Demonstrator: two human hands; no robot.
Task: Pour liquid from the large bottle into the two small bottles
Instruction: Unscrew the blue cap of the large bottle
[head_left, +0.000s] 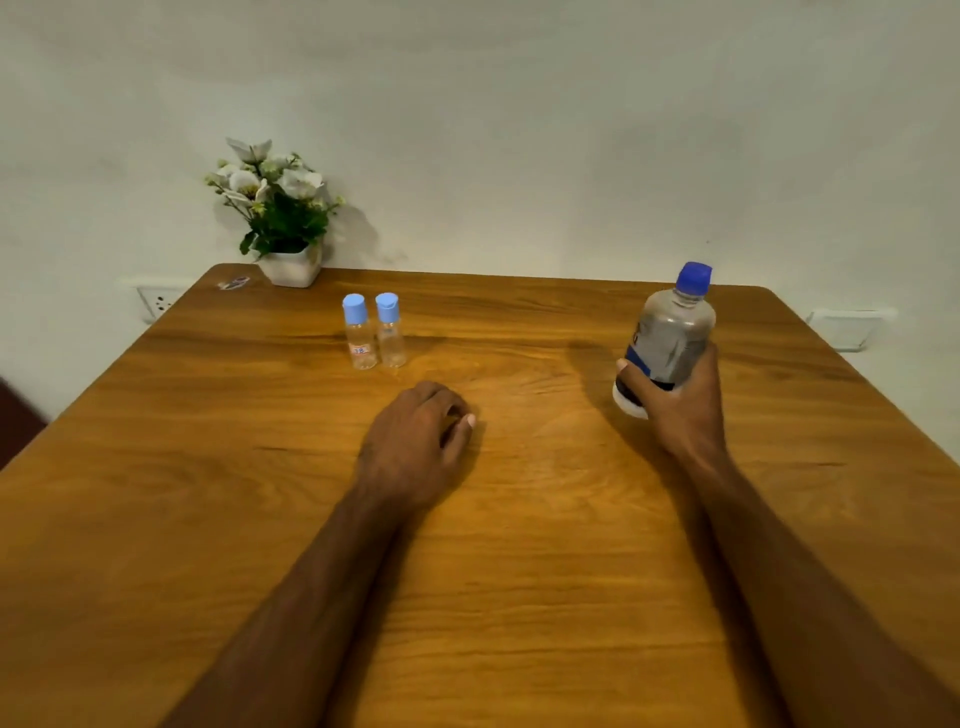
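— Counting the bottles now, how many do you see?

— Three. Two small bottles stand side by side near the far middle of the table (519, 519). The left small bottle (359, 332) has a little sticker low on its front, and the right small bottle (390, 330) is plain. They are just beside each other, and both have light blue caps on. There is one large bottle (670, 338) with a dark blue cap, over on the right side.

— How many hands?

— Two. The right hand (675, 400) has its grip wrapped around the lower part of the large bottle. The thumb is on the left side, and the bottle leans a bit to the right. I cannot tell if its bottom touches the table.

— And the other one?

— The left hand (421, 441) lies on the table, palm down, fingers loosely curled, its grip holding nothing. It is near the small bottles but not touching them. Both arms are bare and stretch forward.

— Anything else?

— One flower pot (291, 267) with white flowers sits at the far left corner, by the wall (519, 130).
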